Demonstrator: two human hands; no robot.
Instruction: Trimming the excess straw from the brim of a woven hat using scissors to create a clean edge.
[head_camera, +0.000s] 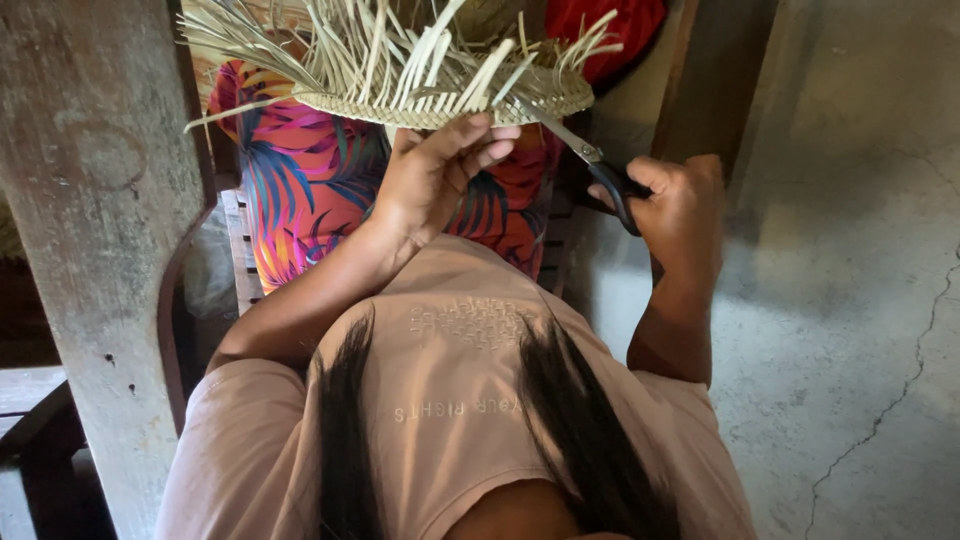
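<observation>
You are looking down at a grey concrete floor (860, 300) with a thin crack (905, 385) running across it on your right. A weathered wooden post (95, 250) is standing on your left, daylight falling softly across it and the floor. You are sitting on a slatted wooden chair (240, 250), and a dark wooden beam (715, 70) is rising at the upper right.

I saw left hand (440, 170) gripping woven straw piece (430, 75) w/ loose strips. Right hand (680, 200) held scissors (600, 165) at its edge.
</observation>
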